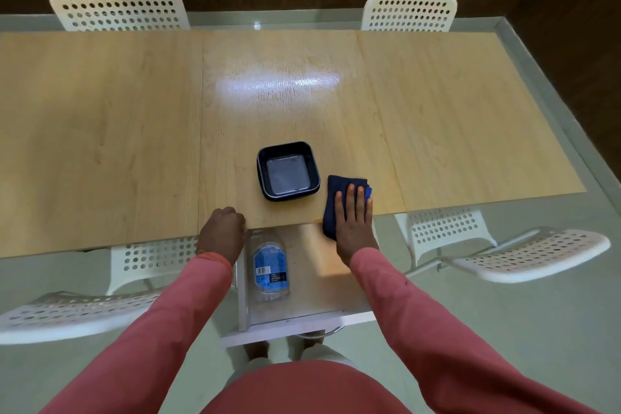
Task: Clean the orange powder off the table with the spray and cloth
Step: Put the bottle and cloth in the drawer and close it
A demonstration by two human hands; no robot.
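The right hand [354, 222] is laid flat, fingers straight, on a folded dark blue cloth [339, 202] at the near edge of the wooden table [100, 131]. A thin orange trace [317, 220], possibly powder, is seen at the cloth's 9 o'clock. The left hand [223, 232] is curled into a fist at the table edge, nothing visibly held. A clear spray bottle [270, 265] lies in an open drawer [312, 279] below. An empty black square tray [288, 170] sits at the cloth's 10 o'clock.
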